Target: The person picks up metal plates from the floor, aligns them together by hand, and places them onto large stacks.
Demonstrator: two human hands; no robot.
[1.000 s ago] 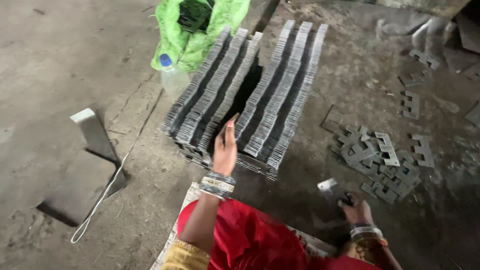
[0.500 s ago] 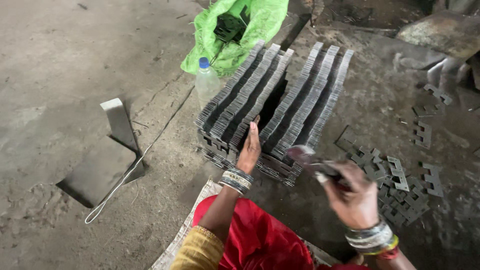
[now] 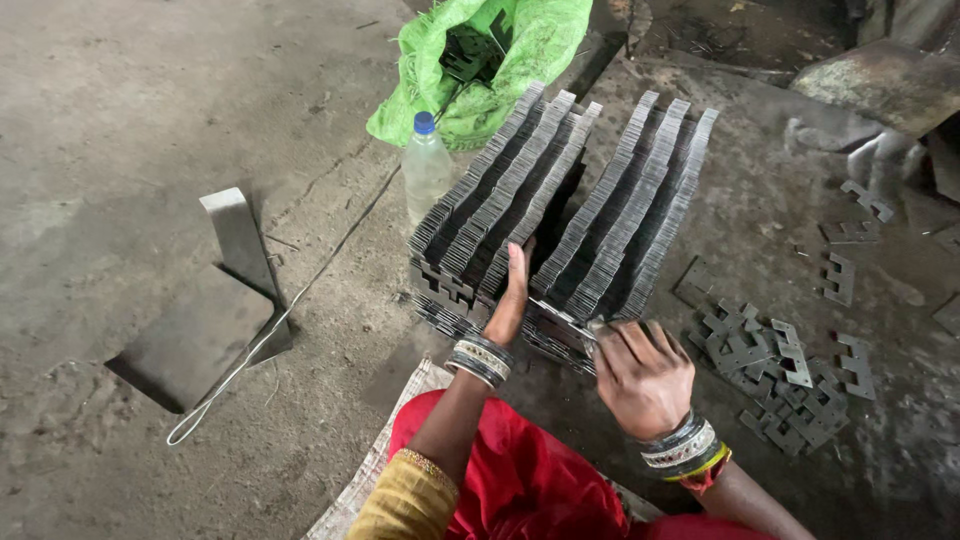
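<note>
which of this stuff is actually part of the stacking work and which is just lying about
In the work:
stack of metal plates
left hand pressed flat against the stack
right hand bringing a plate to the stack's near end
loose plates on the floor

Lying about:
water bottle
green sack
bent metal sheet
cord

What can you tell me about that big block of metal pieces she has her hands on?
The stack of stamped metal plates stands on the dusty concrete floor: thin grey sheets on edge, packed in slanted rows with a dark gap down the middle. The edges look notched and dull, like steel. The left hand rests flat in the gap at the near end; the right hand presses a plate against the near face.
</note>
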